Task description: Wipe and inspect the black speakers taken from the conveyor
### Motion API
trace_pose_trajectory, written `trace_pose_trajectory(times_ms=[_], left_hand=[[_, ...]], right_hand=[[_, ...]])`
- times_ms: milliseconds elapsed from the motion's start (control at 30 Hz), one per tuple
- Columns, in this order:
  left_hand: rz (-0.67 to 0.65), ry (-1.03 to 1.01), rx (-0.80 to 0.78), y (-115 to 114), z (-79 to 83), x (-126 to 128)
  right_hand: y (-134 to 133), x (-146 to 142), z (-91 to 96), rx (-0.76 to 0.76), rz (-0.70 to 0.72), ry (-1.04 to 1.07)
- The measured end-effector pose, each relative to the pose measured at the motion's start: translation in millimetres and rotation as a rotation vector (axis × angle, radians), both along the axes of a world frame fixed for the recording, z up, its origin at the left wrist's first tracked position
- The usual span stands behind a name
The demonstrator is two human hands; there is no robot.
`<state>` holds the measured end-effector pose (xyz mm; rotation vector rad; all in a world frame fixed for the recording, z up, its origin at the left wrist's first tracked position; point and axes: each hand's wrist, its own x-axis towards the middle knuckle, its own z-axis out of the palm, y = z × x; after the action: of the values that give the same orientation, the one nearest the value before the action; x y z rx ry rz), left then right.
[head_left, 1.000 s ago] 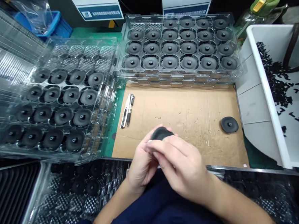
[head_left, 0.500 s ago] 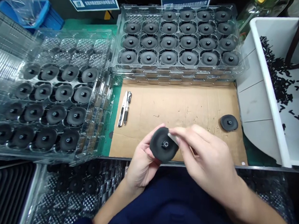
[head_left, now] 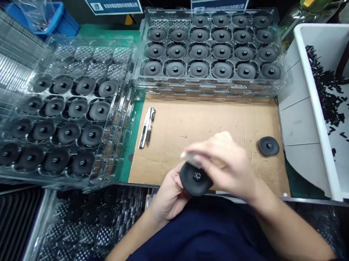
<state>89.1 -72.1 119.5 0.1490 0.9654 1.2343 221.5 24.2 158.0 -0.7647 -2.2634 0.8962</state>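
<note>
A black rounded disc with a small central post (head_left: 195, 180) is gripped at its left edge by my left hand (head_left: 170, 195), just above the table's front edge. My right hand (head_left: 224, 163), smeared by motion, pinches a small whitish piece (head_left: 190, 158) at the disc's upper rim. What that piece is cannot be made out; it may be a cloth or a blade-like scrap. Another black disc (head_left: 268, 146) lies on the cardboard sheet (head_left: 175, 118), right of my right hand.
Clear plastic trays of similar discs stand at the back (head_left: 209, 85) and at the left (head_left: 108, 142). A pen (head_left: 149, 131) and a utility knife (head_left: 144, 132) lie on the cardboard's left. At right, a white bin (head_left: 320, 112) holds small black pieces. A blue box (head_left: 61, 21) sits back left.
My right hand has swung up and left across the disc's upper rim with the whitish piece. The held disc has shifted slightly right and down; the whole view has shifted a little.
</note>
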Motion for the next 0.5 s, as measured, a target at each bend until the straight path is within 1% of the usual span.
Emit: trace_pose_trajectory(times_ms=[67, 100, 167, 233, 267, 300, 333, 367, 433, 467, 500], left_hand=[[-0.064, -0.173, 0.055, 2, 2.5, -1], [-0.09, -0.256, 0.078, 4, 3.4, -1], [-0.107, -0.384, 0.111, 6, 3.8, -3], [-0.106, -0.471, 0.127, 8, 2.7, -3], [-0.109, -0.5, 0.127, 9, 2.0, -4], [-0.112, -0.518, 0.123, 9, 1.3, -4], [-0.116, -0.527, 0.117, 10, 0.7, -4], [-0.119, -0.53, 0.112, 11, 0.5, -5], [-0.118, -0.519, 0.108, 13, 0.7, -7], [-0.114, -0.505, 0.106, 14, 1.1, -8], [-0.103, -0.484, 0.104, 15, 1.6, -10]], right_hand=[[11, 14, -21.4, -0.11, -0.208, -0.042], [16, 22, -35.1, -0.137, -0.276, -0.077], [18, 36, -64.6, -0.134, -0.301, -0.151], [14, 46, -89.5, -0.101, -0.314, -0.176], [10, 50, -97.1, -0.083, -0.342, -0.167], [6, 52, -100.2, -0.064, -0.383, -0.151], [2, 52, -98.3, -0.041, -0.43, -0.13], [-2, 52, -91.3, -0.023, -0.478, -0.091], [-10, 47, -64.8, -0.036, -0.542, 0.072], [-14, 43, -47.9, -0.078, -0.52, 0.182], [-18, 38, -30.6, -0.139, -0.45, 0.286]])
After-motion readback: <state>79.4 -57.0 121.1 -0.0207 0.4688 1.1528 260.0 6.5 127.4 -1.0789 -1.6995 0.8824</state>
